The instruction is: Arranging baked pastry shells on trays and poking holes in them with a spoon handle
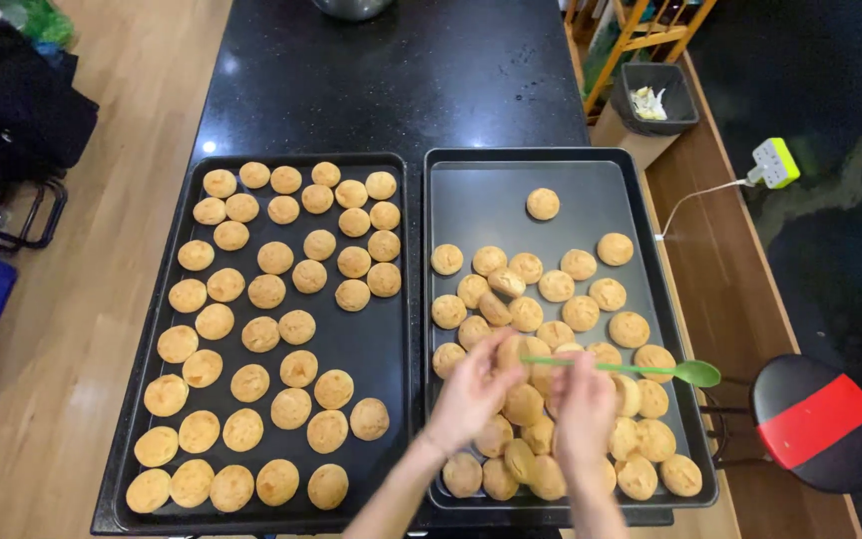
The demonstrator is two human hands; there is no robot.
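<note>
Left hand point(471, 391) pinches a light, crumbly biscuit point(513, 351) by its rim, right hand point(584, 404) clasps the green spoon point(641, 369) pointing three o'clock

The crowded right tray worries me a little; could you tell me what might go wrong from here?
1. The cookies on the right tray are heaped and overlapping near the hands, so one may get knocked or crushed.
2. The green spoon in the right hand sticks out past the tray's edge and could catch on it.
3. The left hand grips one cookie closely; it could crumble.
</note>
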